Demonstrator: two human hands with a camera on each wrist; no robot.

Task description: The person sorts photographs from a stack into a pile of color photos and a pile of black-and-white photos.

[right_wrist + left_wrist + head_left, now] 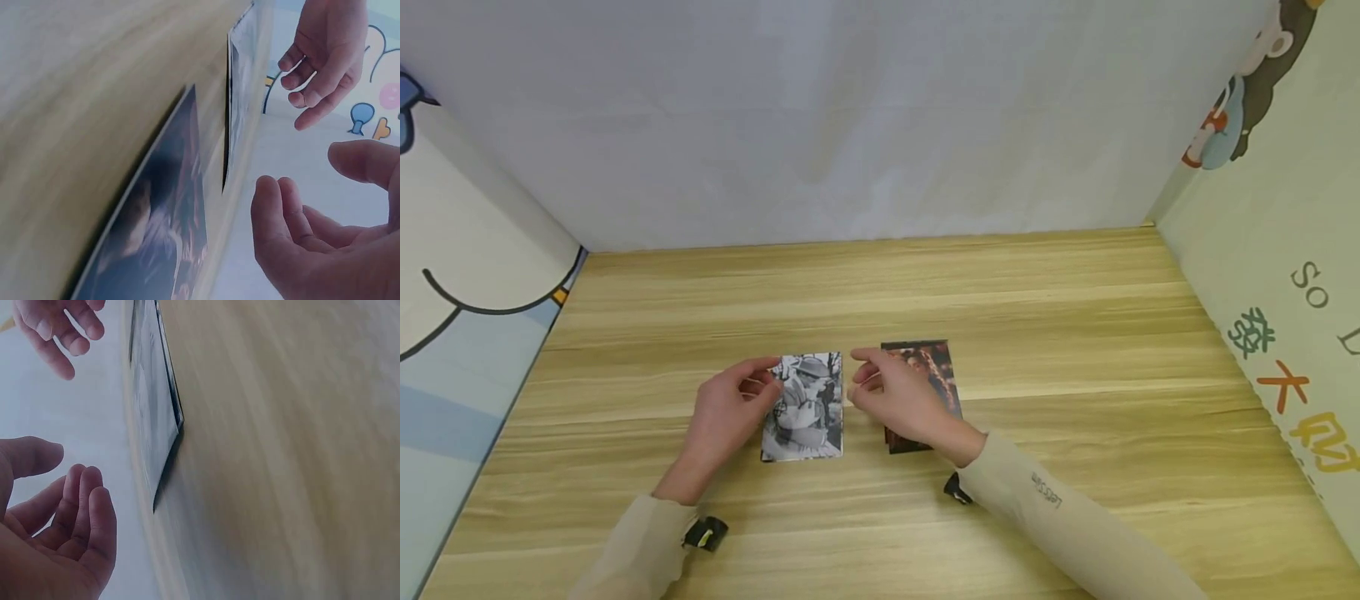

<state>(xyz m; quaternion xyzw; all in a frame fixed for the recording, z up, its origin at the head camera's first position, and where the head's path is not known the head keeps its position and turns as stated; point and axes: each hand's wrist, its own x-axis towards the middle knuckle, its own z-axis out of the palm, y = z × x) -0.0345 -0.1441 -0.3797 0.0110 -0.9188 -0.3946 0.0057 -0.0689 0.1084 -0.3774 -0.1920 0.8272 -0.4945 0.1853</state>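
A black-and-white photo card [808, 417] of a person in a hat lies flat on the wooden table. Over its left edge is my left hand [733, 408], thumb and fingers apart and loosely bent around nothing. To the right lies a colour photo card [942, 375], partly hidden by my right hand [901, 398]. That hand's fingertips point left into the gap between the two cards. In the right wrist view its fingers [269, 212] are bent, the thumb stands apart, and they hold nothing. The left wrist view shows the left hand's fingers [100, 525] raised above the table beside the card.
The wooden table [1037, 317] meets a pale cloth wall [850, 125] at the back. Printed panels with cartoon figures and lettering stand at the left and right sides. A dark edge shows under the colour card's top, as of another card beneath. Dark straps are at both wrists.
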